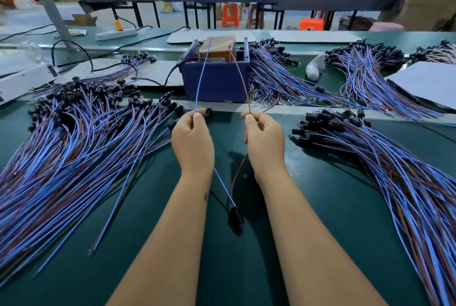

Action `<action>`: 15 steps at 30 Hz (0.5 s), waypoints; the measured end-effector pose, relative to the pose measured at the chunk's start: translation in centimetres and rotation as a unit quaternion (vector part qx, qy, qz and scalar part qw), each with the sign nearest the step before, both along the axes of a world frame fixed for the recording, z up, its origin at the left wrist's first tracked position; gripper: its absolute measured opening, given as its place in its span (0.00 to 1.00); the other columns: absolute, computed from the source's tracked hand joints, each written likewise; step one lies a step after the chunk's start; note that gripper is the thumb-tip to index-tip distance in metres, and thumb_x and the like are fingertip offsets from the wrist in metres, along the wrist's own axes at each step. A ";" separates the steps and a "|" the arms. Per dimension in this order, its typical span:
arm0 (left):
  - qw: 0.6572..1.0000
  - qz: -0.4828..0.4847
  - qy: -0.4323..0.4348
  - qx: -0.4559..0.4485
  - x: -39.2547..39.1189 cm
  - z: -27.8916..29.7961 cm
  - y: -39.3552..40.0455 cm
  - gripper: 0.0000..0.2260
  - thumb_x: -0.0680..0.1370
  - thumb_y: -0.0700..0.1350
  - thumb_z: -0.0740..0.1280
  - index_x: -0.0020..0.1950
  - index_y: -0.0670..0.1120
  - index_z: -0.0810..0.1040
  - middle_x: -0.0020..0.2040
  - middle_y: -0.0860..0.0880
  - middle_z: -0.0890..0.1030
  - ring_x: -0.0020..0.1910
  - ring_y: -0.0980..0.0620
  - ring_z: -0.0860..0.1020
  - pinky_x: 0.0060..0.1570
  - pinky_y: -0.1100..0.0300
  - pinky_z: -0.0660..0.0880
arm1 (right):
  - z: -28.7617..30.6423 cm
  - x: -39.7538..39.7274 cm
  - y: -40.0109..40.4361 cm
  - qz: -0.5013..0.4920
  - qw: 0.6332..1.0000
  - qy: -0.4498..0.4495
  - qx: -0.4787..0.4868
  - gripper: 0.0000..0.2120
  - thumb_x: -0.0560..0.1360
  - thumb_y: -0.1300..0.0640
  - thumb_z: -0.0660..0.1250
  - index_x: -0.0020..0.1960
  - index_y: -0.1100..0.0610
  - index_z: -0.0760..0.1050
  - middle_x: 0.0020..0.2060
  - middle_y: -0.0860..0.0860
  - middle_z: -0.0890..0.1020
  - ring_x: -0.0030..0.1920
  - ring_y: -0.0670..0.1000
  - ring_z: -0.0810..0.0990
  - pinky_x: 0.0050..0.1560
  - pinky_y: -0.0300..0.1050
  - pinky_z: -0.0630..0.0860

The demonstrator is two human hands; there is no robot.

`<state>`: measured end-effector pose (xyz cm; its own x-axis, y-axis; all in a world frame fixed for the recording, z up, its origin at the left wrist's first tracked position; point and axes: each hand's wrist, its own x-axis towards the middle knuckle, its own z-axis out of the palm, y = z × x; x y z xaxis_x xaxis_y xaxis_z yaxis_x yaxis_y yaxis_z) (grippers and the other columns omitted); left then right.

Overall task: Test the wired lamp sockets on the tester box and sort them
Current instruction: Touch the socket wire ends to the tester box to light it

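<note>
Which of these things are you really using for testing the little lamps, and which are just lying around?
In use: left hand pinching blue wire; right hand pinching brown wire; black socket; tester box; socket piles.

Lying about: power strip, white bag, orange stools.

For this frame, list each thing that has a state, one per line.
Left hand: pinches the thin blue wire.
Right hand: pinches the thin brown wire.
Both wires: tips reach the top of the dark blue tester box.
Black lamp socket: hangs from both wires, between the forearms.
Wired socket piles: loose on the green table.
</note>
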<state>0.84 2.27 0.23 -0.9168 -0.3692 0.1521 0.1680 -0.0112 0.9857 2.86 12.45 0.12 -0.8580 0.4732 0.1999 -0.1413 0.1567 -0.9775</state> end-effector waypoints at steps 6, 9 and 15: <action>1.000 0.008 -0.023 -0.006 -0.2 -0.2 -0.3 0.12 0.81 0.42 0.58 0.44 0.52 0.79 0.24 0.57 0.65 0.23 0.57 0.61 0.27 0.60 0.60 | 0.1 0.2 -0.1 -0.016 1.000 -0.003 -0.025 0.10 0.80 0.57 0.60 0.46 0.50 0.79 0.28 0.45 0.71 0.31 0.47 0.68 0.37 0.44 0.68; 0.999 0.011 -0.029 -0.011 -0.3 -0.2 -0.2 0.13 0.81 0.42 0.57 0.43 0.53 0.78 0.25 0.56 0.66 0.25 0.55 0.62 0.29 0.59 0.60 | 0.1 0.2 -0.1 -0.033 0.998 0.004 -0.059 0.10 0.79 0.59 0.60 0.43 0.51 0.78 0.25 0.43 0.68 0.28 0.46 0.65 0.36 0.43 0.65; 0.999 0.038 -0.023 -0.007 0.0 -0.2 -0.2 0.12 0.81 0.42 0.56 0.47 0.50 0.79 0.28 0.54 0.68 0.26 0.54 0.64 0.30 0.59 0.63 | 0.0 0.0 0.0 -0.039 0.997 0.000 -0.062 0.10 0.78 0.60 0.60 0.43 0.52 0.78 0.23 0.42 0.67 0.26 0.45 0.64 0.33 0.42 0.63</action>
<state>0.81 2.10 0.06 -0.8927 -0.4353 0.1169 0.1232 0.0140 0.9923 2.85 12.42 0.08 -0.8173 0.5600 0.1358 -0.1341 0.0444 -0.9900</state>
